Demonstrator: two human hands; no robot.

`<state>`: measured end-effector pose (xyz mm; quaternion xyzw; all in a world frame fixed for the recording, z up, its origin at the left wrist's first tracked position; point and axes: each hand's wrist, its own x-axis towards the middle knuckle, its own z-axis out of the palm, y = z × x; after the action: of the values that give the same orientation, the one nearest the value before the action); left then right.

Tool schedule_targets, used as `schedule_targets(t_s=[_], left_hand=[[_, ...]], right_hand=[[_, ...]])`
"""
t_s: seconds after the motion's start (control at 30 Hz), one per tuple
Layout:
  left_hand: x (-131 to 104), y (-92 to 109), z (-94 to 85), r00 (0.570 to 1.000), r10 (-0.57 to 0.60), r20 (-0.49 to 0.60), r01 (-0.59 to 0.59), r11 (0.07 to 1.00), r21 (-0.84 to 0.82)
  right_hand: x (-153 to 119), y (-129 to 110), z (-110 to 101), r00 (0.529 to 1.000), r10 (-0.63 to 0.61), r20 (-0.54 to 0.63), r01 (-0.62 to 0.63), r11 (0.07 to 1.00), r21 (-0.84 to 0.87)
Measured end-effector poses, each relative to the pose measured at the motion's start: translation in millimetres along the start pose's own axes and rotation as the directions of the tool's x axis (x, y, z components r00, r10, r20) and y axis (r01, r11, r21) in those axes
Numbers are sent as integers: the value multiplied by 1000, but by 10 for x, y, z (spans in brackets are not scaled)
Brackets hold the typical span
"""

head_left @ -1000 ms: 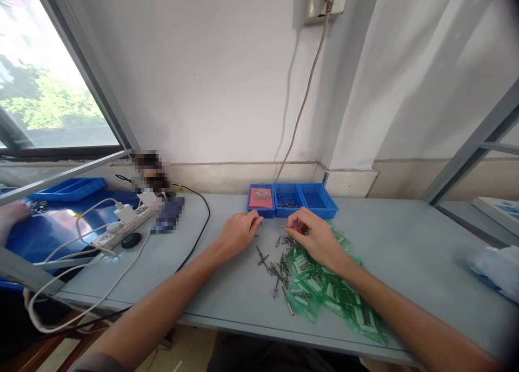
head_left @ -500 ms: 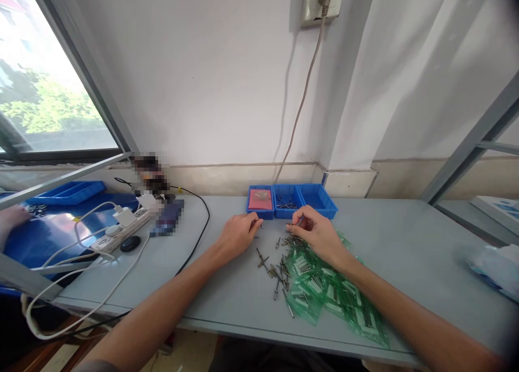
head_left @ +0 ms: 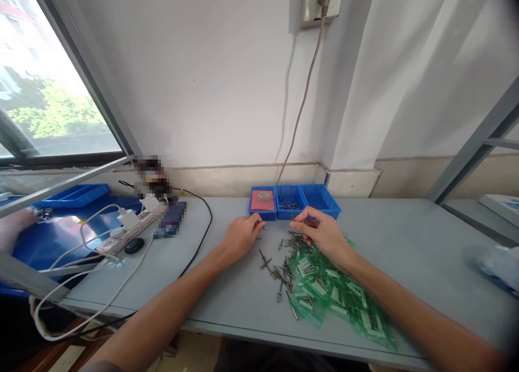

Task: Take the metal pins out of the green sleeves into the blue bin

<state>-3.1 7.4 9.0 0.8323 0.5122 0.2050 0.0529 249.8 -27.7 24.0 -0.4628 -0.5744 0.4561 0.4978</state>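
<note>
Head camera: single view, worn on the head, facing forward and down, wide in angle
Forearms [head_left: 178,296]: nearest to the lens, rising from the lower edge
Left hand [head_left: 241,236] and right hand [head_left: 320,234]: seen from behind and above, just below centre
Worktop [head_left: 413,242]: viewed obliquely from over the near edge, crossing the lower half
Blue bins [head_left: 321,201]: beyond the hands, at mid-frame
Wall [head_left: 227,91]: faced almost squarely, filling the upper middle
Window [head_left: 57,96]: upper left, cut by the border
Socket [head_left: 311,7]: cropped by the top edge
</note>
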Motion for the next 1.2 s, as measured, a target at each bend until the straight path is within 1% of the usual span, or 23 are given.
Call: schedule_targets(t_s=[0.17,0.33,0.5,0.77,1.03,1.2], left_hand=[[-7,-10,21,1000,19,-6,-19,1000,-9],[-12,-7,19,1000,25,-15,-25,1000,-11],[-13,-9,19,999,31,-12,-31,999,-8],[-6,32,-3,999,-15,32,16,1000,-18],[-19,61,-19,999,-30,43,31,999,-10],[-18,63,-18,999,-21,41,21,1000,-9]], right_hand=[[-11,-34,23,999,43,-13,-42,998,55],[-8,-55,8,999,26,-44,-24,999,26],[28,-16,-38,997,11,-78,-10,1000,13],[39,1,-21,998,-25,-57,26,1000,16],[40,-12,-18,997,-41,-58,40,999,-14],[38,-25,-16,997,-37,-66,36,999,-3]])
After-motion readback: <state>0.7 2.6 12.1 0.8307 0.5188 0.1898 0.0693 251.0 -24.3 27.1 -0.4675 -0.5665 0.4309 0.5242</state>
